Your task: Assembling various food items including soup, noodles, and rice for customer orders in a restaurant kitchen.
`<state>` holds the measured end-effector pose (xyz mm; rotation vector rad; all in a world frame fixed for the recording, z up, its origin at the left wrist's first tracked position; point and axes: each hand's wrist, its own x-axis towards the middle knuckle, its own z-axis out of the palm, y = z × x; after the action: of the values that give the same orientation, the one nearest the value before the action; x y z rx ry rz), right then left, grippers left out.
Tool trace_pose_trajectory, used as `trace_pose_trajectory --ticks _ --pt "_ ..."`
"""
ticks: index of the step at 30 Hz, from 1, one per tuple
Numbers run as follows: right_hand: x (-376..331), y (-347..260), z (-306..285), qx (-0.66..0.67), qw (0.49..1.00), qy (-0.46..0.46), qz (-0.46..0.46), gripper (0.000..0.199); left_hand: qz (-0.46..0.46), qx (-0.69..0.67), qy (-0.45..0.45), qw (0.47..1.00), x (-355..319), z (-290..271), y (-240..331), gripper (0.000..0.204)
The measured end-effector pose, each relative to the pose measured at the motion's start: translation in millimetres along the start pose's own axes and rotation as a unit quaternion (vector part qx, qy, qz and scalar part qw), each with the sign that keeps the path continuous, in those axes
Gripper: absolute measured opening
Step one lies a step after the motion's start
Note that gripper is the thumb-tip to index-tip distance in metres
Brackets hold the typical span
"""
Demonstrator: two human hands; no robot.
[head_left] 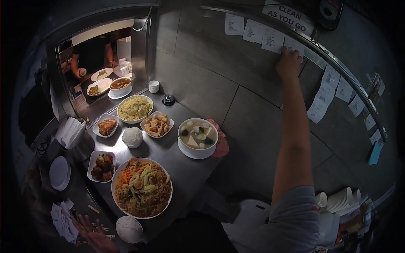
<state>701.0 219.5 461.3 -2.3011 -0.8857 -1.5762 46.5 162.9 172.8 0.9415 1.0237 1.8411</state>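
My right arm stretches up to the wall, where my right hand [290, 64] pinches the lower part of a white paper ticket [294, 44] hanging from a metal ticket rail [310, 44]. More tickets [272, 39] hang beside it. At the lower left, my left hand [93, 234] is open, fingers spread, holding nothing. It is close to a pile of crumpled paper slips [64, 219] and a bowl of white rice [129, 230]. A large plate of noodles with vegetables [142, 189] stands just beyond that rice.
The steel counter [185, 179] also bears tofu soup [197, 134], fried rice [135, 108], fried pieces [157, 125], another rice bowl [132, 137] and a call bell [168, 100]. A person [90, 52] stands behind the pass window. Stacked cups [340, 200] are at the lower right.
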Motion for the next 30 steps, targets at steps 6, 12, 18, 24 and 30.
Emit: trace_pose_trajectory --ticks 6,12,18,24,30 --pt "-20 8 1 0.120 0.991 0.048 -0.016 0.044 0.000 -0.013 0.003 1.000 -2 -17 3 0.063" --pt "-140 29 -51 0.291 0.953 -0.077 -0.044 0.053 -0.019 0.011 -0.041 0.999 21 -9 -8 0.065" --pt "-261 81 -139 0.312 0.928 -0.190 0.070 0.048 0.026 0.060 -0.239 0.969 49 25 -32 0.065" --pt "-403 208 -283 0.124 0.925 -0.203 0.297 0.034 0.004 -0.001 -0.545 0.838 13 96 -10 0.057" --pt "-554 322 -435 -0.155 0.845 -0.147 0.490 0.010 0.058 0.099 -0.557 0.823 -77 119 36 0.049"
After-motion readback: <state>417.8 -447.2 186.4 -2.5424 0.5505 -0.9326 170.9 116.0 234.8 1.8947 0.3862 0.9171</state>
